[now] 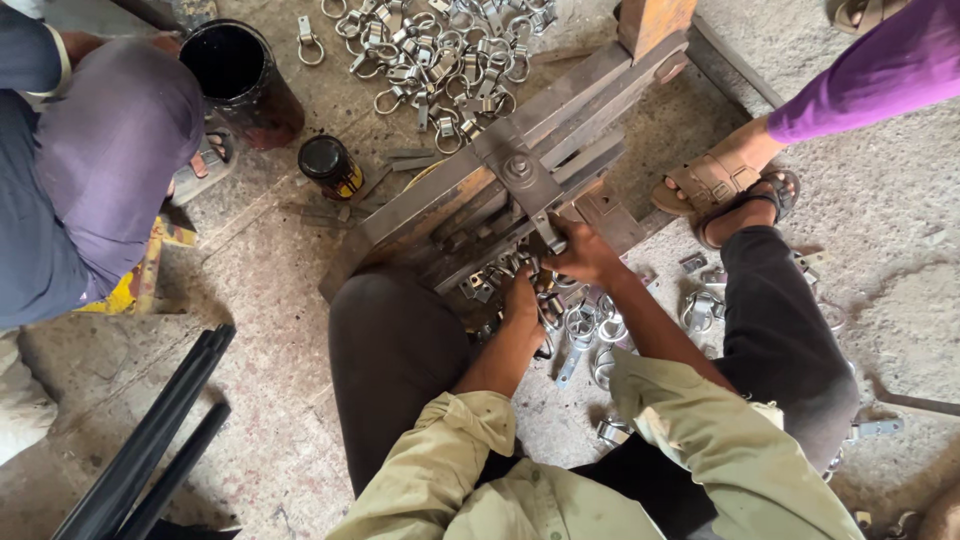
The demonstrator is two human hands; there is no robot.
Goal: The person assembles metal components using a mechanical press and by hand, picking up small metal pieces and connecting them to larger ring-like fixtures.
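Note:
I sit on the floor in front of a heavy steel press jig made of crossed flat bars with a bolt at the centre. My right hand is closed around a small metal piece at the jig's near end. My left hand rests just below it, fingers down among loose metal ring clamps between my knees; what it holds is hidden. A large heap of finished ring clamps lies beyond the jig.
A person in blue and purple crouches at the left beside a black bucket and a small dark tin. Another person's sandalled feet and purple sleeve are at the upper right. Black rods lie at the lower left.

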